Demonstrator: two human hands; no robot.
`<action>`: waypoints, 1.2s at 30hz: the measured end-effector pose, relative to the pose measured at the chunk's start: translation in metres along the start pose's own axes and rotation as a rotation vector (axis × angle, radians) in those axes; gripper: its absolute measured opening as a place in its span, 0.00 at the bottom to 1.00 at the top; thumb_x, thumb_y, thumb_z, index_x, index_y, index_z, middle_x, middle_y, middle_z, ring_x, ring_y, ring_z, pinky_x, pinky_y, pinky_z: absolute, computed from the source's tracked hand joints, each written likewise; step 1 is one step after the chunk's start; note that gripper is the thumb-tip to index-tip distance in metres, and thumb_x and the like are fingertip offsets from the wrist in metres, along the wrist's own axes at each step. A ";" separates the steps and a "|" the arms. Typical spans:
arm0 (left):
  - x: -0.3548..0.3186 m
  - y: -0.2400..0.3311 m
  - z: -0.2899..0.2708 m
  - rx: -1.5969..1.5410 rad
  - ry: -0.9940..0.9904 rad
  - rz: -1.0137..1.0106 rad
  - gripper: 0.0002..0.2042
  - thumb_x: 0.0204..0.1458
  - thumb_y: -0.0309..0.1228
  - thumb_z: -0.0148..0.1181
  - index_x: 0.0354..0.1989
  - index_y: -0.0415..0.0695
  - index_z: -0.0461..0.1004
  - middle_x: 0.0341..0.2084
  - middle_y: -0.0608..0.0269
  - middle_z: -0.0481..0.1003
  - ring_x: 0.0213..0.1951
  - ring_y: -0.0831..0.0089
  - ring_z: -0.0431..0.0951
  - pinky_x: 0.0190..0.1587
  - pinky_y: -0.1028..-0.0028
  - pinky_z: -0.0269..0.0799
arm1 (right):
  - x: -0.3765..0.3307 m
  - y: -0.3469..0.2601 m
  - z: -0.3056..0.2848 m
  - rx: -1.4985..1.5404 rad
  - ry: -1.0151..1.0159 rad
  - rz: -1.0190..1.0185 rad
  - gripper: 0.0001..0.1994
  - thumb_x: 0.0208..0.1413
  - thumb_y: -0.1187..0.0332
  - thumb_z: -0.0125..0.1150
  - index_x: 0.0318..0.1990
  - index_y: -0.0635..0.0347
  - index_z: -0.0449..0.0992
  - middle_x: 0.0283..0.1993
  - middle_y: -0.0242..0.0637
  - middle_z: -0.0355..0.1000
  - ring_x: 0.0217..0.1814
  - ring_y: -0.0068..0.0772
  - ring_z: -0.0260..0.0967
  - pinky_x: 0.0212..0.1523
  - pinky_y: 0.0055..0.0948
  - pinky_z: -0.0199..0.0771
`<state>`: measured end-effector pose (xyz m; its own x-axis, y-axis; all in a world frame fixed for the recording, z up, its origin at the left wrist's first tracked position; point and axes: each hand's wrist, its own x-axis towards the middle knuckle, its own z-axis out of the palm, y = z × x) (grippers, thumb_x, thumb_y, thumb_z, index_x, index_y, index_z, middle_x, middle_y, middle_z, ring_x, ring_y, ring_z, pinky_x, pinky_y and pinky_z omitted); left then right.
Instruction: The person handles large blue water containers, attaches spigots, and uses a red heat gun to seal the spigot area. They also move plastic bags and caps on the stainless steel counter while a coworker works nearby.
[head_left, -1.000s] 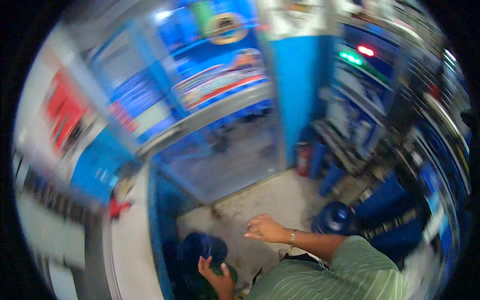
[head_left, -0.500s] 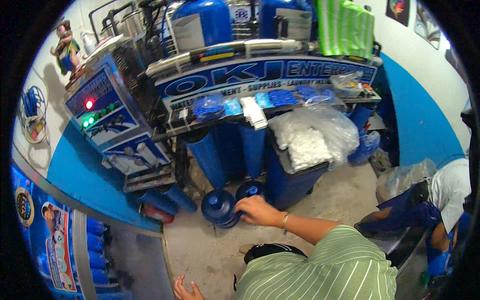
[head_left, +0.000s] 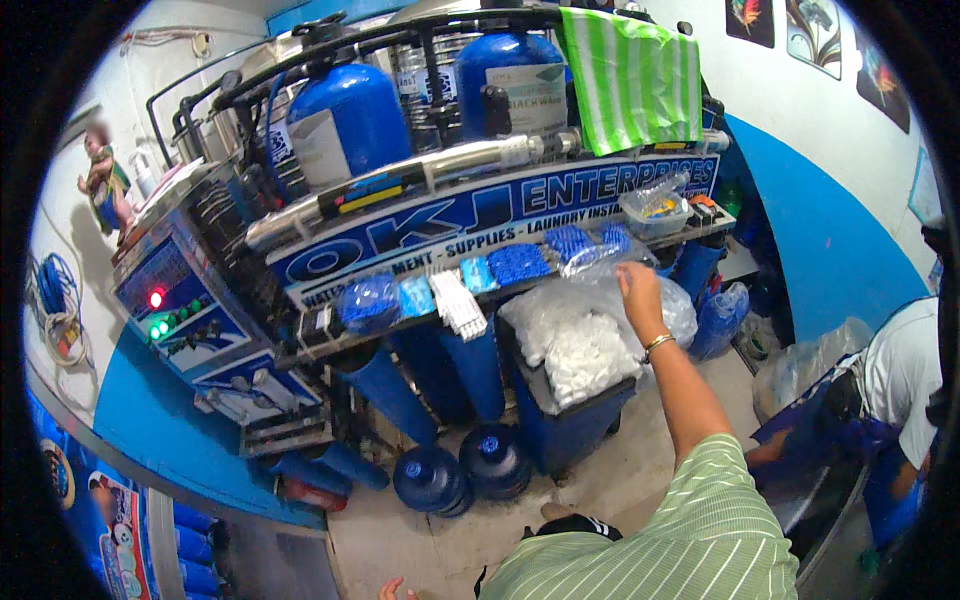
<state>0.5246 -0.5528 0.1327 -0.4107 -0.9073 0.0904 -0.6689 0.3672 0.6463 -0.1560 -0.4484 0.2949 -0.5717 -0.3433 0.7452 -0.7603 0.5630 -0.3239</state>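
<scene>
My right hand (head_left: 640,298) reaches up over a clear plastic bag (head_left: 540,318), at the shelf's front edge. Its fingers look loosely bent, with nothing visible in them. White small pieces (head_left: 590,360) lie heaped beside the bag on a dark blue bin (head_left: 565,432). Bags of blue caps (head_left: 570,243) lie on the shelf just beyond the fingertips. At the lower edge only the fingers of my left hand (head_left: 397,590) show, apart and holding nothing. Two round blue water jugs, one on the left (head_left: 432,480) and one on the right (head_left: 496,460), stand on the floor below.
A control box with lit lamps (head_left: 178,310) stands left. Tall blue tanks (head_left: 350,125) rise behind the shelf (head_left: 400,322). A green striped cloth (head_left: 635,85) hangs at the back. Another person in a white shirt (head_left: 900,370) is at the right, beside a plastic bag (head_left: 815,370).
My right hand has moved from beside the jugs up and right to the bag near the shelf. The view has shifted, and less of my left hand shows at the lower edge.
</scene>
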 end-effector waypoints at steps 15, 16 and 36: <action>0.227 0.357 0.125 0.154 -0.474 0.817 0.14 0.53 0.33 0.57 0.49 0.57 0.73 0.50 0.67 0.71 0.54 0.68 0.70 0.61 0.45 0.47 | 0.043 -0.007 0.030 0.122 -0.213 -0.101 0.16 0.53 0.67 0.60 0.51 0.43 0.76 0.38 0.39 0.68 0.32 0.42 0.72 0.29 0.37 0.74; 0.235 0.376 0.132 0.139 -0.499 0.876 0.14 0.53 0.32 0.57 0.49 0.57 0.73 0.50 0.67 0.71 0.54 0.68 0.70 0.61 0.47 0.49 | 0.042 -0.006 0.031 0.111 -0.237 -0.100 0.16 0.53 0.66 0.60 0.50 0.43 0.76 0.37 0.39 0.68 0.32 0.42 0.72 0.28 0.37 0.73; 0.263 0.513 0.211 0.351 -0.181 1.199 0.28 0.46 0.30 0.57 0.58 0.37 0.63 0.59 0.49 0.64 0.39 0.63 0.77 0.40 0.65 0.70 | 0.046 0.017 0.031 0.463 -0.289 0.035 0.11 0.49 0.76 0.61 0.40 0.54 0.79 0.40 0.42 0.77 0.40 0.41 0.76 0.36 0.33 0.75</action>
<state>-0.0579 -0.5598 0.3282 -0.9321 0.0632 0.3566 0.0646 0.9979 -0.0078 -0.2050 -0.4783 0.3056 -0.6109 -0.5595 0.5602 -0.7585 0.2106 -0.6168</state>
